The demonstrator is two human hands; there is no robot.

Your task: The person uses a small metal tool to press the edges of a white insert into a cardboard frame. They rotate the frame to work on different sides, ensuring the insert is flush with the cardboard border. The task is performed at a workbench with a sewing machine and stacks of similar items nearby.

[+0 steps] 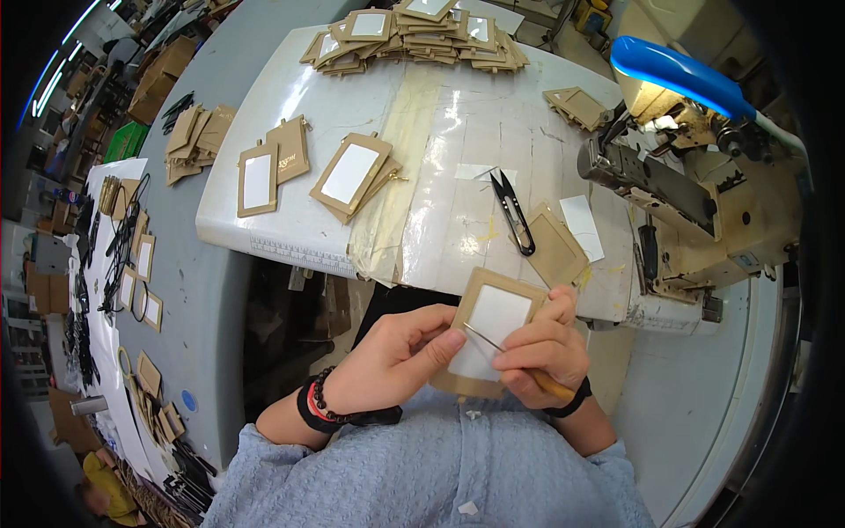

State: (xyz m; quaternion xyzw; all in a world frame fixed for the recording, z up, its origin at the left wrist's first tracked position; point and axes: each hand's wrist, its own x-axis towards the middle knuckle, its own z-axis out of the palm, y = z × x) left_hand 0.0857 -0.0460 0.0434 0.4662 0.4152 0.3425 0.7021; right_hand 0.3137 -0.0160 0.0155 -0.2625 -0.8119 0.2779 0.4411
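A beige card holder [500, 310] with a white window is held tilted in front of my shirt. My left hand [392, 354] grips its left edge, thumb on the front. In my right hand [547, 352] is an awl [553, 385] with a wooden handle, its thin metal shaft crossing the white window toward my left thumb. Some right fingers also touch the holder's right edge. Just beyond, black thread snips [513, 213] lie partly spread on the white tabletop [440, 189]. Beside them rest another beige holder [554, 245] and a white card [581, 227].
A sewing machine [695, 207] stands at right under a blue lamp [678, 75]. Many card holders [422, 40] are heaped at the far edge. More holders [349, 172] lie at left on the tabletop. A grey side table [207, 299] carries further pieces and black cords.
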